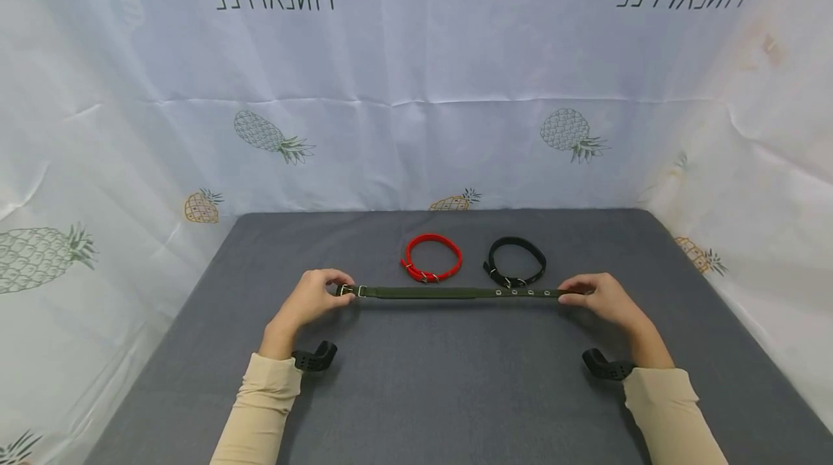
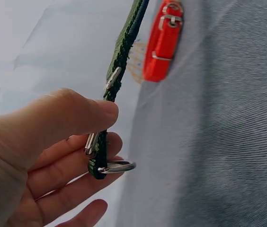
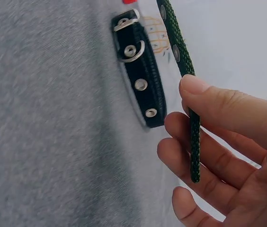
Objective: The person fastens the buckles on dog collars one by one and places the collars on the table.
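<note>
A dark green collar (image 1: 426,293) is stretched out straight between my two hands, low over the table. My left hand (image 1: 314,296) pinches its buckle end between thumb and fingers; a metal D-ring (image 2: 118,166) sticks out at that end in the left wrist view. The eyelet end is pinched by my right hand (image 1: 601,296), with the strap's tip lying across the fingers in the right wrist view. Just behind the green collar lie a red collar (image 1: 458,249) and a black collar (image 1: 541,254), each buckled into a loop.
The grey tabletop (image 1: 442,378) runs back to a white curtain (image 1: 416,147) printed with pineapples, which also hangs along both sides. A black wrist camera mount (image 1: 317,356) sits on the left wrist, and another mount (image 1: 605,365) on the right.
</note>
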Demonstrator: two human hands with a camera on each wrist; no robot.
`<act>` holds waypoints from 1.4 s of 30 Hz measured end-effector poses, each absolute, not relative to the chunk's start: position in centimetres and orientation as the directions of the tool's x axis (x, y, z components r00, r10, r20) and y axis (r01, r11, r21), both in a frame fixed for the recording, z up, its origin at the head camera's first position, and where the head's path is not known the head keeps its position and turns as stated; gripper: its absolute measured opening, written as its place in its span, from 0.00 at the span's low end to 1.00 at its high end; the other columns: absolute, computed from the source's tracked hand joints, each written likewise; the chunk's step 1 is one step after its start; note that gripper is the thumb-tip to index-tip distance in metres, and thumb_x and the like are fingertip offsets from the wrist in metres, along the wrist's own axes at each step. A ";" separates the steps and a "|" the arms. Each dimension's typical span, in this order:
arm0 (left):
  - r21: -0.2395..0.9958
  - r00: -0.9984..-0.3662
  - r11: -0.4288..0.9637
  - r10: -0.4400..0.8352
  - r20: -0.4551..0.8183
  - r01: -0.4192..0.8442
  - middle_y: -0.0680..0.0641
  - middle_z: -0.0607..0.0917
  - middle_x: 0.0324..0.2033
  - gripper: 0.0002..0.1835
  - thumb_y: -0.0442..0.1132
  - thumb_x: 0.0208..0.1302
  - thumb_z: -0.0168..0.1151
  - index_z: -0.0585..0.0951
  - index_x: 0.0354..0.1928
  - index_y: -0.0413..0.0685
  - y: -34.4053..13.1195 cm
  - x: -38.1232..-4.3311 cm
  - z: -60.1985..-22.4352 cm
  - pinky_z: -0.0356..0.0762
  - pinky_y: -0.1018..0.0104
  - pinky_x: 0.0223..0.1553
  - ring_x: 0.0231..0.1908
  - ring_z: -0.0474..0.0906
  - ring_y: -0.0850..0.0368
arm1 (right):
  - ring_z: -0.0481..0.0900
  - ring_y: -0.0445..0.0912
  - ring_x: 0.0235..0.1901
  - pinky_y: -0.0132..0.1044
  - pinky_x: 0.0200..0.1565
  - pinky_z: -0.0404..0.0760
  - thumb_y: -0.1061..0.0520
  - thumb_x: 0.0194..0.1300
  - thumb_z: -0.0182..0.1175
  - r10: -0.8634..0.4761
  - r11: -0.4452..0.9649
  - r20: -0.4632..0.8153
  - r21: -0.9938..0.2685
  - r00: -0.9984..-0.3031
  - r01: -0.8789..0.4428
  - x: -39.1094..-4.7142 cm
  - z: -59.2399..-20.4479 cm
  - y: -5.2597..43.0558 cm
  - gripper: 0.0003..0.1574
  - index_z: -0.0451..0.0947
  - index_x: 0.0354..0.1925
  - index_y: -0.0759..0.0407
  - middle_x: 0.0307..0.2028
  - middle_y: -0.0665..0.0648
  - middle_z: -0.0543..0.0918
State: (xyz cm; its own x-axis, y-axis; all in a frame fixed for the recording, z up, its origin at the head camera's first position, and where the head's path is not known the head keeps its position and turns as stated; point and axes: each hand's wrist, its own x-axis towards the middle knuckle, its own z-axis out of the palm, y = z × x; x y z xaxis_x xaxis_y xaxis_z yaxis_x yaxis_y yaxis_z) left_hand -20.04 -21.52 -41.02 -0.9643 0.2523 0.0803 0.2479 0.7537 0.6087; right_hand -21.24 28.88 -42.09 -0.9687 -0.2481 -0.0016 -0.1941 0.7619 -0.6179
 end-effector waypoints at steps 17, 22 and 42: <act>0.667 -0.936 0.657 0.259 0.237 0.350 0.42 0.85 0.44 0.11 0.35 0.63 0.63 0.83 0.48 0.43 -22.4 -19.3 -39.2 0.78 0.44 0.50 0.45 0.81 0.45 | 0.73 0.19 0.35 0.29 0.38 0.80 0.52 0.66 0.61 -0.192 0.702 0.114 -0.678 -0.975 -0.218 -20.3 -39.6 28.6 0.18 0.83 0.48 0.63 0.40 0.49 0.86; 0.666 -0.940 0.663 0.239 0.243 0.341 0.44 0.86 0.42 0.10 0.37 0.64 0.63 0.83 0.47 0.45 -22.4 -19.0 -38.4 0.80 0.56 0.45 0.42 0.81 0.52 | 0.75 0.26 0.30 0.27 0.31 0.75 0.54 0.66 0.61 -0.140 0.654 0.192 -0.719 -0.971 -0.236 -19.9 -39.0 28.4 0.17 0.83 0.45 0.66 0.30 0.26 0.77; 0.654 -0.898 0.616 0.262 0.354 0.438 0.46 0.84 0.27 0.07 0.36 0.64 0.62 0.85 0.42 0.44 -21.9 -18.7 -36.4 0.68 0.72 0.23 0.21 0.68 0.71 | 0.76 0.25 0.24 0.27 0.24 0.73 0.52 0.64 0.64 -0.012 0.611 0.353 -0.738 -0.935 -0.286 -19.4 -37.3 26.9 0.20 0.82 0.43 0.69 0.28 0.28 0.79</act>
